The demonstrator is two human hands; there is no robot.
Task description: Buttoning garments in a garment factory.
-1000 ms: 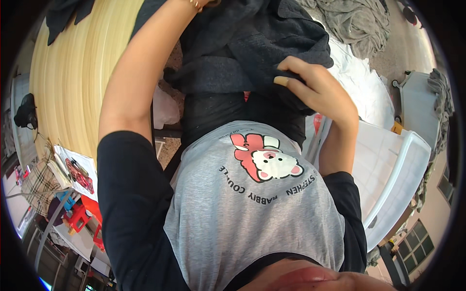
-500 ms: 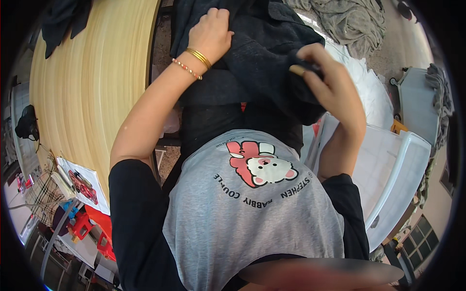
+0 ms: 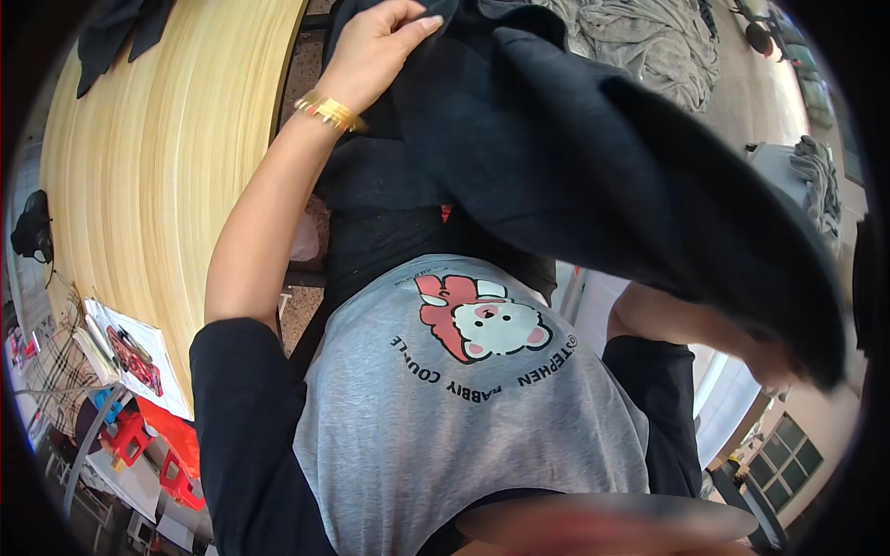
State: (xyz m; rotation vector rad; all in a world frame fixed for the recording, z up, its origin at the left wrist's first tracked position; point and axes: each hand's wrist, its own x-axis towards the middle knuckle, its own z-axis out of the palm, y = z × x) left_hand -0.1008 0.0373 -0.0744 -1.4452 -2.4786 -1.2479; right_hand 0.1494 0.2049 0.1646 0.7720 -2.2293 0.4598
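Observation:
A black garment (image 3: pixel 556 157) lies across my lap and is drawn out in a long taut length to the right; its exact kind is hard to make out. At the upper middle, my left hand (image 3: pixel 375 51) pinches its fabric between thumb and fingers, gold bangles at the wrist. My right hand (image 3: pixel 771 363), smeared by motion, is far out at the right and grips the end of the stretched length. The cloth covers part of that hand and forearm.
To my left runs a wood-grain table (image 3: pixel 167 195), with dark cloth (image 3: pixel 122 37) on its far end and papers (image 3: pixel 139 357) at its near end. Heaped grey cloth (image 3: pixel 649 51) lies beyond the garment. Red stools (image 3: pixel 134 440) stand at lower left; a pale cart (image 3: pixel 779 171) is at right.
My right hand has swung far out to the right and nearer my body, pulling a length of the garment with it. The left hand has shifted slightly left and away, still on the fabric.

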